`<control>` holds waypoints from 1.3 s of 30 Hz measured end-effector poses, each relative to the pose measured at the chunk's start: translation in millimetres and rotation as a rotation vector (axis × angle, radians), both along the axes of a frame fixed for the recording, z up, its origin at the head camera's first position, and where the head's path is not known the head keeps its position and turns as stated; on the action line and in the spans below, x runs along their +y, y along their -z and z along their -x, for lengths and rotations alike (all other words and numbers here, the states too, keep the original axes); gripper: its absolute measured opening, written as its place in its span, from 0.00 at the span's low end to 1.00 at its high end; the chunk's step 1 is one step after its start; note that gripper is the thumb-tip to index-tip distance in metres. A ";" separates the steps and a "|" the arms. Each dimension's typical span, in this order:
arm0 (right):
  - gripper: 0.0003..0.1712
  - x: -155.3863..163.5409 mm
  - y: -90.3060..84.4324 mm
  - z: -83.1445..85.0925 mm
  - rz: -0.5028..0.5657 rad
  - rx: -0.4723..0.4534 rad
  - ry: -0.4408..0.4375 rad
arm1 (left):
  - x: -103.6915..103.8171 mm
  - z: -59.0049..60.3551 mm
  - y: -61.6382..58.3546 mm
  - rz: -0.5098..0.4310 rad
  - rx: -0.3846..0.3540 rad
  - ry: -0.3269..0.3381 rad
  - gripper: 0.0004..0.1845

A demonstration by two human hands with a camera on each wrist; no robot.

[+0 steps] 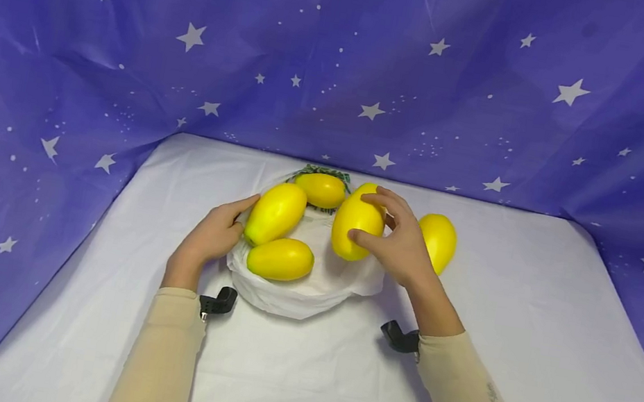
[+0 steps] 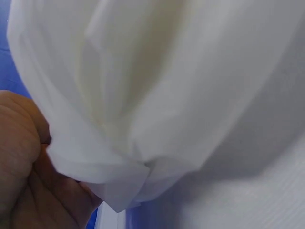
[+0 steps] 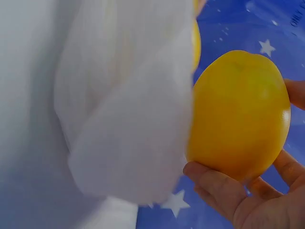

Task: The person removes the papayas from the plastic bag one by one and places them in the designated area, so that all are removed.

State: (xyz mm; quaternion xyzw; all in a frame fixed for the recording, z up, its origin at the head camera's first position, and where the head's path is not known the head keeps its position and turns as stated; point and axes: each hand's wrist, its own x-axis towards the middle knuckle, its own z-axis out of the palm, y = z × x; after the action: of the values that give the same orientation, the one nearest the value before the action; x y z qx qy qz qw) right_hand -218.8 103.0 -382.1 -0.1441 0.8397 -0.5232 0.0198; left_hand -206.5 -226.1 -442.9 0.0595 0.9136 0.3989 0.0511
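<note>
A white bag (image 1: 302,289) lies crumpled in the middle of the table with yellow mangoes on it. My right hand (image 1: 393,242) grips one upright mango (image 1: 357,224) at the bag's right rim, thumb low and fingers over its top. The right wrist view shows this mango (image 3: 238,114) in my fingers (image 3: 224,191) beside the bag (image 3: 128,119). My left hand (image 1: 215,233) holds the bag's left rim, thumb stretched beside a tilted mango (image 1: 276,213). In the left wrist view the bag's fold (image 2: 157,86) rests over my palm (image 2: 28,176). Two more mangoes (image 1: 281,258) (image 1: 322,189) lie on the bag.
Another mango (image 1: 438,242) rests on the white table cover (image 1: 529,332) just right of my right hand. A green-patterned edge (image 1: 326,173) shows behind the bag. Purple star-printed cloth (image 1: 500,117) walls in the back and both sides.
</note>
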 end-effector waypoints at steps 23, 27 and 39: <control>0.35 80.6 -16.6 -6.9 0.074 0.008 0.136 | 1.7 -0.8 -2.7 0.006 -0.013 -0.009 0.32; 0.35 91.1 -16.8 -8.4 0.047 0.036 0.144 | 1.9 -1.2 -1.2 0.011 -0.006 -0.008 0.31; 0.34 123.1 -17.9 -15.5 0.039 0.018 0.177 | -0.1 -0.6 0.7 -0.006 0.000 -0.003 0.32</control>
State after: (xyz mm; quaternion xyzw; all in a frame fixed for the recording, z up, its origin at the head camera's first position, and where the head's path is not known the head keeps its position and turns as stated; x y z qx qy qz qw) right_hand -203.3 226.0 -364.2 -0.0747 0.8389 -0.5379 -0.0370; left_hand -205.9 -226.2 -443.6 0.0581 0.9126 0.4017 0.0504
